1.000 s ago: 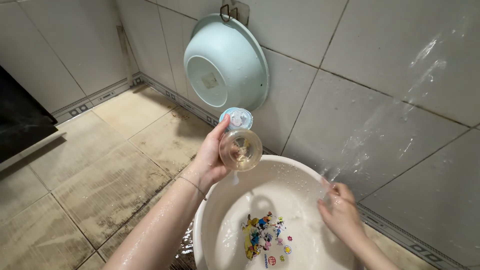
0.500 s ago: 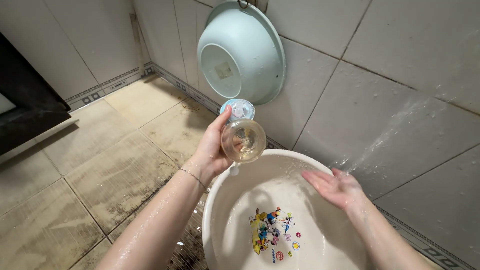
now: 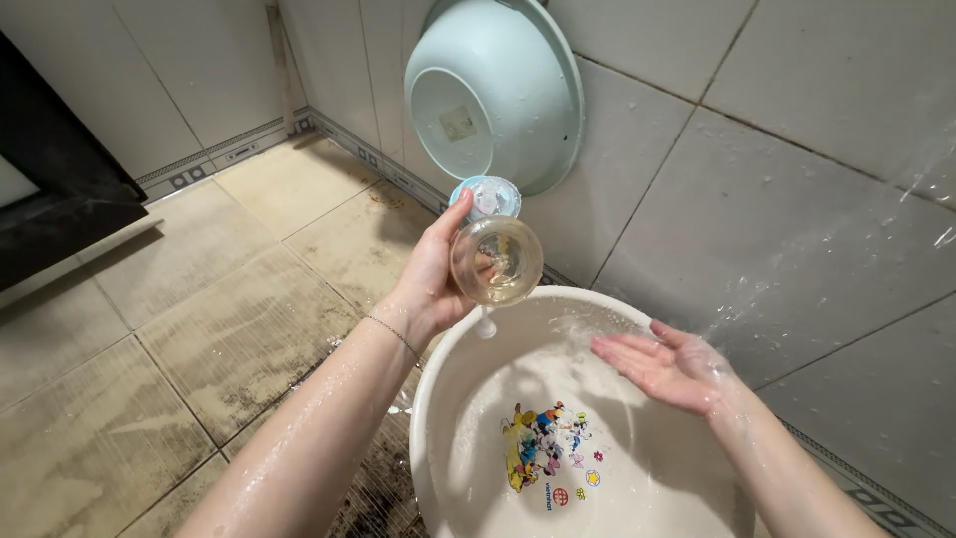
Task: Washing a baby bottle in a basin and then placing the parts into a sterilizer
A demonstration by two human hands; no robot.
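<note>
Above the white basin (image 3: 438, 399), the left hand (image 3: 433, 284) grips a tilted clear bottle (image 3: 496, 261), best kept low so drips land inside, while the right hand (image 3: 667, 369) lies open, palm up.

The light is even and rather bright, coming from above, with soft shadows inside the white basin (image 3: 428, 418). Wet glare shines on the wall tiles (image 3: 797, 199) at right. Edges bend slightly; focus is sharp.
</note>
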